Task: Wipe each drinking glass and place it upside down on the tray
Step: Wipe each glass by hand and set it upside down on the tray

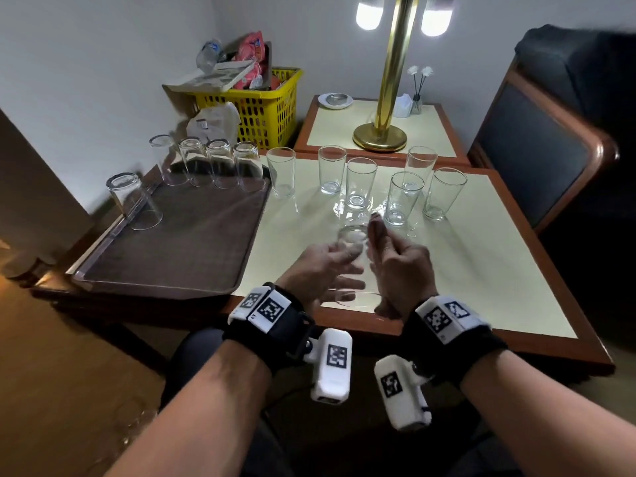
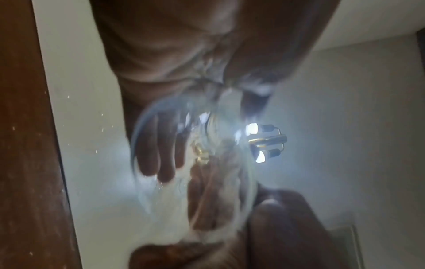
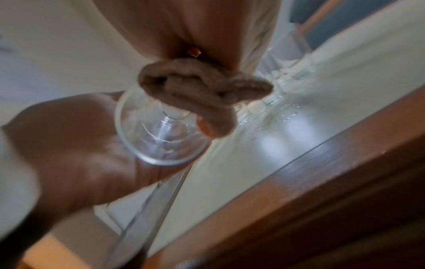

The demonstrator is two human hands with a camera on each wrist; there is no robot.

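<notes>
Between my two hands I hold a clear drinking glass (image 1: 351, 241) tilted on its side just above the table's front edge. My left hand (image 1: 320, 266) grips it from the left and my right hand (image 1: 399, 266) from the right. In the right wrist view my right fingers (image 3: 207, 85) curl over the glass (image 3: 161, 138), with my left palm (image 3: 80, 145) beside it. No cloth shows. Several glasses (image 1: 220, 166) stand upside down on the brown tray (image 1: 179, 242) at the left. Several upright glasses (image 1: 361, 184) stand on the cream table (image 1: 464, 270) beyond my hands.
A brass lamp (image 1: 380, 136), a small dish (image 1: 335, 99) and a reed diffuser (image 1: 418, 94) stand on a second table behind. A yellow basket (image 1: 265, 105) full of clutter sits in the corner. A dark chair (image 1: 537, 149) flanks the table's right side. Water drops speckle the tabletop (image 3: 271, 120).
</notes>
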